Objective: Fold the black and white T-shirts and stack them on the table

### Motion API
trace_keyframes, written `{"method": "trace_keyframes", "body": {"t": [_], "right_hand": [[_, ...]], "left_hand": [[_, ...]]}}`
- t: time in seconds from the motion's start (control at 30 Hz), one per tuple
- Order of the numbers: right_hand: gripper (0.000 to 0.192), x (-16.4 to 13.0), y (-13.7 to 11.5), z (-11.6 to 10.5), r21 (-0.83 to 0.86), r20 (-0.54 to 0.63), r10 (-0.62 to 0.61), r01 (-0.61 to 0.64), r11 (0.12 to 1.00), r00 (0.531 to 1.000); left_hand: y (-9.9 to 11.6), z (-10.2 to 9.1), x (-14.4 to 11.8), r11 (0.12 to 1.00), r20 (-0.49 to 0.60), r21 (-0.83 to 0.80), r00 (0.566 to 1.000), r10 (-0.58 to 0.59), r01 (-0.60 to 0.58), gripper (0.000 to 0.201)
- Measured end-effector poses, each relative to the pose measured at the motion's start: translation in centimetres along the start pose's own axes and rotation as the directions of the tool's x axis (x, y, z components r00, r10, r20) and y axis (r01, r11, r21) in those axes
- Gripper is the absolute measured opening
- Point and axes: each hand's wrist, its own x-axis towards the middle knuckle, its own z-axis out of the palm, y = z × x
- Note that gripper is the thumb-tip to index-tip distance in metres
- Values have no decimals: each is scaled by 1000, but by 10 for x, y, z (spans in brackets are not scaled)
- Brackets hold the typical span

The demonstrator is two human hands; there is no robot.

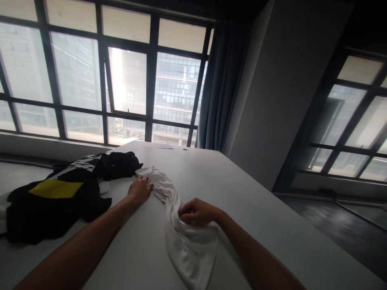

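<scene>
A white garment (192, 249) lies in a long, wrinkled strip on the white table, bunched at its far end and wider near me. Its exact kind does not show. My left hand (140, 189) is at the far end, with bent fingers closed on the bunched fabric. Partway down the strip, my right hand (199, 212) has its fingers curled together at the cloth, and their tips are partly hidden in the folds. Left of my left forearm is a heap of black clothing (57, 211) with a yellow patch (56, 188) and white lettering.
The white table (248, 225) runs away toward large windows (127, 80). Some papers (163, 146) and a small dark disc (185, 149) are near its far edge. A blue curtain (217, 88) and a grey pillar (272, 92) stand beyond its right side.
</scene>
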Motion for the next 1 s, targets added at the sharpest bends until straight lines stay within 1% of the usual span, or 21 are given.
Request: {"method": "trace_keyframes", "body": {"t": [0.07,0.13,0.23,0.3,0.37,0.4,0.43,0.5,0.53,0.57,0.6,0.63,0.67,0.7,0.77,0.8,0.83,0.87,0.9,0.93,1.0], "right_hand": [[25,2,2,-1,-16,-104,35,-37,999,994],[24,4,10,-4,-79,-267,94,-119,990,959],[22,6,21,-8,-94,-420,120,-174,980,900],[23,9,25,-9,-68,-475,110,-161,985,873],[24,11,26,-9,-45,-528,95,-139,989,844],[26,13,28,-9,-45,-558,82,-128,991,826],[28,14,30,-8,-52,-589,67,-120,991,806],[39,15,36,-9,-68,-642,47,-118,991,766],[47,16,39,-9,-67,-654,49,-122,990,755],[54,16,42,-9,-56,-654,58,-125,991,755],[59,17,45,-9,-44,-644,68,-126,991,762],[62,18,47,-9,-43,-625,68,-122,992,777],[64,18,48,-8,-60,-598,54,-112,992,799],[62,19,48,-6,-93,-563,31,-100,991,826],[53,20,44,-1,-179,-474,-25,-69,981,880],[48,21,41,3,-213,-430,-49,-48,976,902],[45,22,36,6,-226,-387,-71,-20,974,919],[42,22,31,9,-212,-346,-92,18,977,934],[41,23,26,12,-174,-302,-108,57,983,947],[40,24,22,14,-117,-261,-115,87,989,958],[37,27,17,15,5,-240,-87,91,996,967]], "left_hand": [[-4,-2,3,996,-22,-1,995,-94,94,48],[-6,-3,5,994,-18,-34,994,-109,108,40],[-1,-5,6,990,10,-134,1000,-29,30,25],[10,-7,1,978,30,-205,998,49,-42,22],[28,-10,-8,937,45,-308,982,186,-163,19],[39,-12,-14,890,52,-383,956,287,-247,17],[50,-14,-21,819,58,-470,914,401,-329,16],[71,-18,-36,646,90,-637,792,604,-420,15],[80,-20,-43,578,119,-699,730,673,-420,15],[87,-20,-49,543,156,-737,682,715,-401,16],[93,-20,-53,528,184,-758,652,736,-383,17],[96,-19,-55,527,198,-761,638,744,-378,18],[97,-17,-55,542,195,-745,650,735,-390,20],[97,-14,-54,578,173,-706,690,702,-410,21],[89,-9,-46,711,80,-561,827,556,-424,24],[84,-6,-40,790,20,-471,890,455,-393,28],[77,-4,-34,858,-36,-389,937,349,-334,33],[70,-2,-29,909,-71,-329,966,248,-258,41],[63,0,-24,936,-74,-297,981,176,-191,49],[57,2,-19,944,-49,-297,989,138,-147,54],[49,4,-14,918,46,-381,989,139,-111,45]]}}
